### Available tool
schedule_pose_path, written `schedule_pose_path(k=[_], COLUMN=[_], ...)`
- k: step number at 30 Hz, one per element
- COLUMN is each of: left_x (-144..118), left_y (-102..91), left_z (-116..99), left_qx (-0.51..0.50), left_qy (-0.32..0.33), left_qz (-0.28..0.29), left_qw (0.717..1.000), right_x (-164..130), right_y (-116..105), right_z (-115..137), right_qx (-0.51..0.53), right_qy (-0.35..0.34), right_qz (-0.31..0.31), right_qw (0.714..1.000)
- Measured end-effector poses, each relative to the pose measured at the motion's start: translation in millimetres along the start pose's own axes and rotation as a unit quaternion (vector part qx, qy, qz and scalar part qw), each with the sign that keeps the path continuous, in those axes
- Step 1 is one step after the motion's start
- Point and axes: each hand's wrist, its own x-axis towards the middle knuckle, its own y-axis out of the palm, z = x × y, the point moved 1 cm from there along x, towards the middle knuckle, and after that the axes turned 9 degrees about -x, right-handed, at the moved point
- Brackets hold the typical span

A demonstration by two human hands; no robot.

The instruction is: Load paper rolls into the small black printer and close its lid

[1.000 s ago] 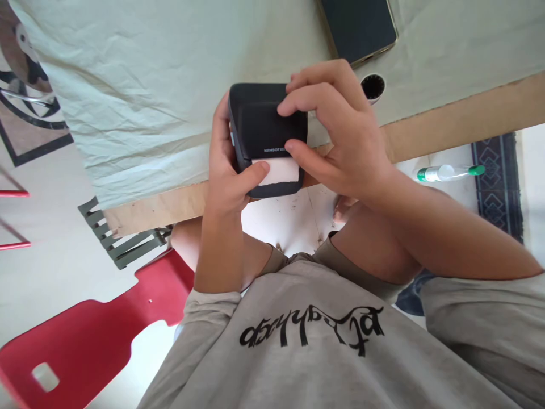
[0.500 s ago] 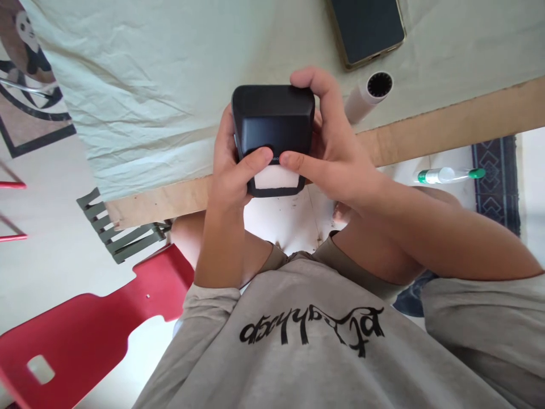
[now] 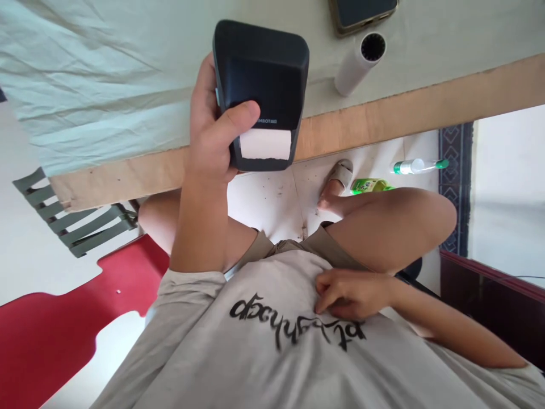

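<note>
My left hand (image 3: 213,133) grips a small black label printer (image 3: 261,79), thumb across its front. A strip of white paper (image 3: 265,144) sticks out of its slot. The printer is held above the table's near edge. My right hand (image 3: 351,292) rests against my grey shirt at my chest, fingers curled and pinching the cloth, well below the printer. A white paper roll (image 3: 356,63) lies on the pale green tablecloth (image 3: 106,85), to the right of the printer.
A dark phone (image 3: 361,12) lies at the table's far edge above the roll. The wooden table edge (image 3: 404,108) runs across. Below are a red chair (image 3: 63,324), a grey slatted chair (image 3: 72,216), a green-capped bottle (image 3: 417,166) and a green packet (image 3: 369,186) on the floor.
My right hand has let go of the printer and dropped to my shirt. My left hand alone now holds the printer, lifted higher and slightly left.
</note>
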Motion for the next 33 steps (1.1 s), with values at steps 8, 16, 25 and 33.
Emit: schedule_pose_path(k=[8,16,25,33], left_x=[-3,-4,-1,-1], left_y=[10.9,11.9,0.4,5.2], left_z=[-3,-6,-2,-3], left_qx=[0.000,0.004,0.010,0.020], left_qy=[0.013,0.000,-0.006,-0.008], left_qz=[-0.026,-0.044,-0.006,-0.007], left_qw=[1.000,0.999,1.000,1.000], right_x=[-10,21,36,-3], right_y=[35,25,18,13], right_z=[7,19,2,22], right_qx=[0.011,-0.083,-0.035,-0.150], right_qy=[0.050,0.011,-0.063,0.038], right_qz=[0.019,0.067,0.135,0.133], right_qw=[0.999,0.994,0.988,0.979])
